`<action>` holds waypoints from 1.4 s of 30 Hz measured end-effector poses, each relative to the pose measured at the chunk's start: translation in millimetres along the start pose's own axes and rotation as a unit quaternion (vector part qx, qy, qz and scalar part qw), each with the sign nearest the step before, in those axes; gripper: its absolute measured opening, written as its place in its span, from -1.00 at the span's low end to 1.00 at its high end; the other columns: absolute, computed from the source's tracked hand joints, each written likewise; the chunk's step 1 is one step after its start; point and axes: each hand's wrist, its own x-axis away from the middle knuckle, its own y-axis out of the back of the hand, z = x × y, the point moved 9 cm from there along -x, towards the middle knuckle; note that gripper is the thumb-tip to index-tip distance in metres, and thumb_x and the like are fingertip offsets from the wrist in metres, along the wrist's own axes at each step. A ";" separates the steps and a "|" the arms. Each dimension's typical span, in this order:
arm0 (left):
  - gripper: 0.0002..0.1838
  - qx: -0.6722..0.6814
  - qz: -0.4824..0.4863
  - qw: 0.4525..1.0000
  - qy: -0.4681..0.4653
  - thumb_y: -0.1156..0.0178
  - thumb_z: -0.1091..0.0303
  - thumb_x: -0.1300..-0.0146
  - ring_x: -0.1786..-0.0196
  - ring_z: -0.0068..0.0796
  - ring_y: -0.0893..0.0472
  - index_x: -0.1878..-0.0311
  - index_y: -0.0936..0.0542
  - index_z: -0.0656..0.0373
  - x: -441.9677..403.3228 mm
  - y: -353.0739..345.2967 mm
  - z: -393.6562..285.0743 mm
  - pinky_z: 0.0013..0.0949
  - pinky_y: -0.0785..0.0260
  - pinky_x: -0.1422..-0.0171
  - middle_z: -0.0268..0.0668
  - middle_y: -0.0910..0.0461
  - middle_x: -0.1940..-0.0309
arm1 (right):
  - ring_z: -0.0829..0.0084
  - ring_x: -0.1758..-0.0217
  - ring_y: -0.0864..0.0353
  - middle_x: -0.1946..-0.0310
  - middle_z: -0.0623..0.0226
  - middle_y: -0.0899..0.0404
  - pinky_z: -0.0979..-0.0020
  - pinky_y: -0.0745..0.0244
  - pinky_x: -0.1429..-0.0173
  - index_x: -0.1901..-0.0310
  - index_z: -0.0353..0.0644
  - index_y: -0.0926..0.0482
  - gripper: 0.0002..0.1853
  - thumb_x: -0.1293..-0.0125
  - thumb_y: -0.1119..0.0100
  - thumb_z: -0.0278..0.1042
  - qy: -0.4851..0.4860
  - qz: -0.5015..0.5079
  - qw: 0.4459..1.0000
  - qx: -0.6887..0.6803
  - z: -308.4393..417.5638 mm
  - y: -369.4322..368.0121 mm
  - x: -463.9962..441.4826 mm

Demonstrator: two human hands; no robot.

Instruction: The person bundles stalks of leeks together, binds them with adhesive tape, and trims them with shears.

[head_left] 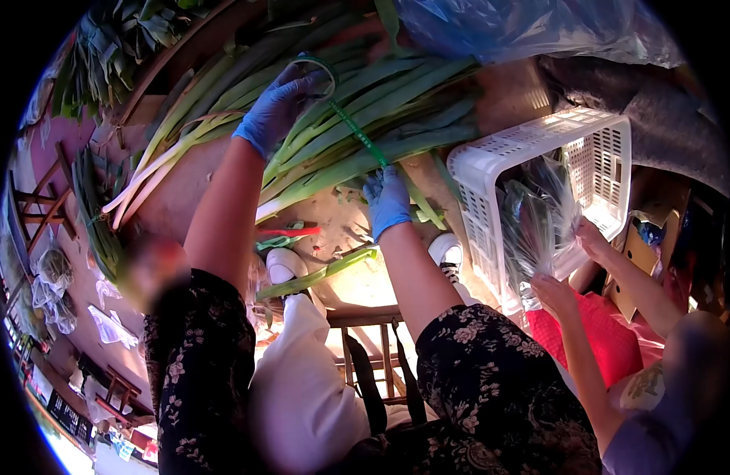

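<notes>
My left hand point(279, 107), in a blue glove, is above the leeks point(381, 103), its fingers curled on the looped end of a green printed tape point(355, 128). The tape runs slantwise over the green leaves, and its loop looks pale. Lower and to the right, my right hand point(387, 202), also in a blue glove, is closed on the tape's other end, close to the near side of the leeks. These leeks lie on the floor in a loose pile, pale stems toward the lower left.
A white plastic crate point(484, 226) stands on its side at right. Beside it, another person's hands point(557, 297) handle a clear bag of greens point(531, 210). Blue plastic sheeting point(539, 32) is at the top. Cut leaf scraps point(325, 273) lie near my shoes point(286, 265).
</notes>
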 end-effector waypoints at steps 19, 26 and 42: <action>-0.16 -0.489 -0.145 0.860 -0.013 -0.34 0.11 0.09 -0.15 -0.26 -0.35 -0.18 -0.20 0.39 4.9 46.5 47.7 -0.34 -0.12 -0.27 -0.05 -0.38 -0.06 | 0.51 0.22 -0.42 0.24 0.48 -0.46 0.39 -0.33 0.09 0.09 -0.02 -0.41 -0.77 -0.26 -0.04 -0.18 0.016 -0.038 0.997 -0.068 -10.5 -1.9 -9.6; 0.10 -0.649 0.029 0.757 0.068 -0.42 -0.12 0.28 -0.22 -0.14 -0.30 -0.22 -0.13 0.41 -1.0 15.2 63.6 -0.32 -0.08 -0.32 0.06 -0.32 -0.12 | 0.53 0.14 -0.40 0.16 0.49 -0.43 0.42 -0.31 0.10 0.03 0.03 -0.35 -0.72 -0.25 -0.06 -0.16 0.023 0.041 0.990 -0.132 -17.1 -14.2 -16.7; -0.42 -0.685 -0.104 0.721 0.010 0.26 -0.14 -0.26 0.06 0.09 -0.48 0.00 -0.45 0.18 -2.2 10.4 72.4 -0.08 -0.30 -0.04 0.09 -0.51 0.18 | 0.35 -0.02 -0.38 -0.02 0.31 -0.36 0.20 -0.34 -0.04 -0.15 0.04 -0.23 -0.60 -0.28 0.10 -0.16 0.097 0.003 0.990 -0.103 -2.7 -45.0 -5.7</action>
